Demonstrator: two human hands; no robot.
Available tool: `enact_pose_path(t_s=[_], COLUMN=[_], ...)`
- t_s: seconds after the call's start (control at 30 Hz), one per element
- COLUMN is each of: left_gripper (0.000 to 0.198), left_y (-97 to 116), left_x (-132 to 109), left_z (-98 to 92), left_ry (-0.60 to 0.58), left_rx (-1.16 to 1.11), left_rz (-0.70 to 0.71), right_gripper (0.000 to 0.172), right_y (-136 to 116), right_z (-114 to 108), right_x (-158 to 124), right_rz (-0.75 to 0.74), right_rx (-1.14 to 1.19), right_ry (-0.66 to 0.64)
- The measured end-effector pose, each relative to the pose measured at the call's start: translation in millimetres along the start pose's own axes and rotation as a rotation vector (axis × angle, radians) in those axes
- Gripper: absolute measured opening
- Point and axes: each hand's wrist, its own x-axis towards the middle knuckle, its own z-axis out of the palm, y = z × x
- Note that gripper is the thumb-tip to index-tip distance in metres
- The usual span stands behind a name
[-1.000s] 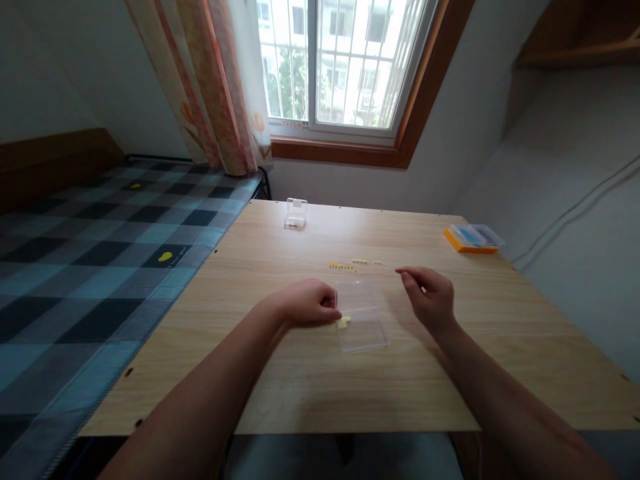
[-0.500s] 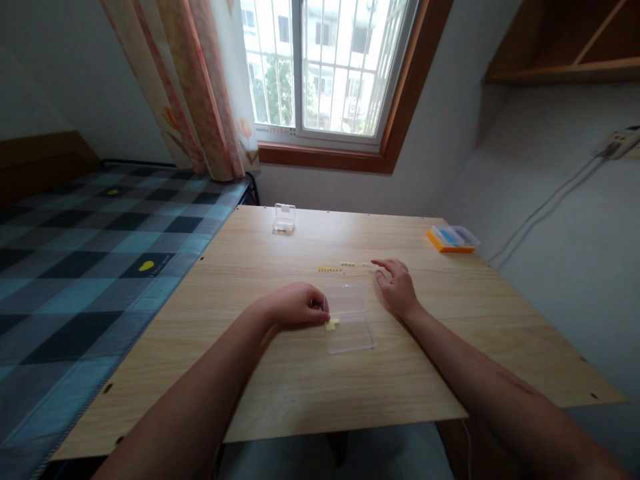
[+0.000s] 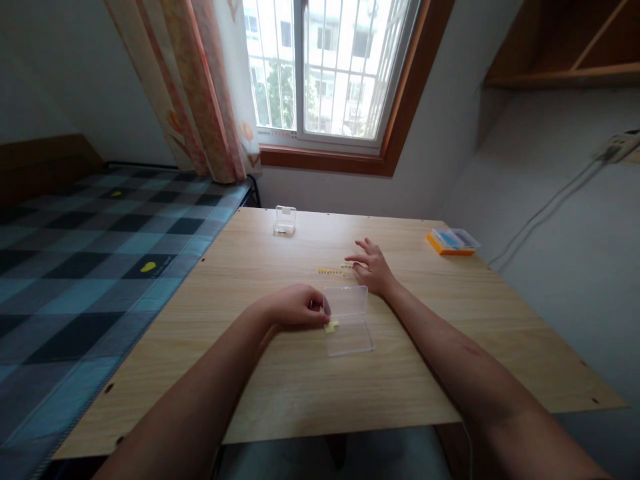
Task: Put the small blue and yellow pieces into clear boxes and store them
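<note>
A clear plastic box [image 3: 353, 339] lies with its lid raised on the table in front of me. My left hand [image 3: 303, 305] is closed at the box's left side, thumb and fingers pinching it near the hinge. Beside the thumb, pale yellow pieces [image 3: 331, 327] are in the box's left corner. Behind the box runs a row of tiny yellow pieces [image 3: 330, 271]; to its right are small pale pieces [image 3: 346, 265], partly hidden by my right hand [image 3: 373, 268]. That hand hovers at them, fingers spread, thumb lowest; nothing shows in its grasp.
A small clear case [image 3: 285, 223] stands with its lid up at the table's far left. An orange box with a clear lid [image 3: 453, 242] sits at the far right edge. A checked bed [image 3: 125, 267] adjoins the wooden table [image 3: 390, 387] on the left.
My right hand has moved left and slightly away from me, from the right end of the pale pieces to over them. My left hand stays at the box.
</note>
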Motion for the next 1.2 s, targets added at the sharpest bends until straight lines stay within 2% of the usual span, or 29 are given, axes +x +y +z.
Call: enact_pose_path(t_s=[0.1,0.27,0.6,0.8,1.2], left_gripper=[0.032,0.034,0.031,0.031,0.029], left_y=[2,1,-2,-2,-5], left_x=[-1,-1,-1,-1,-1], left_z=[-0.1,0.3,1.9,3.1,5.9], left_ry=[0.001,0.005,0.014,0.021,0.035], left_rx=[-0.002,-0.011,0.007,-0.021,0.006], left_rz=[-0.015,-0.022,-0.001,0.000,-0.008], right_gripper=[0.037,0.032,0.028,0.015,0.012], right_y=[1,0,1,-3,-1], right_z=[1,1,-2,-4,-9], right_x=[-2,-3,-7,-7,-14], right_rz=[-0.063,-0.076,-0.053,-0.067,-0.043], right_rx=[-0.042,-0.071,0.022,-0.022,-0.073], right_ry=[-0.052,-0.121,0.011,-0.014,-0.028])
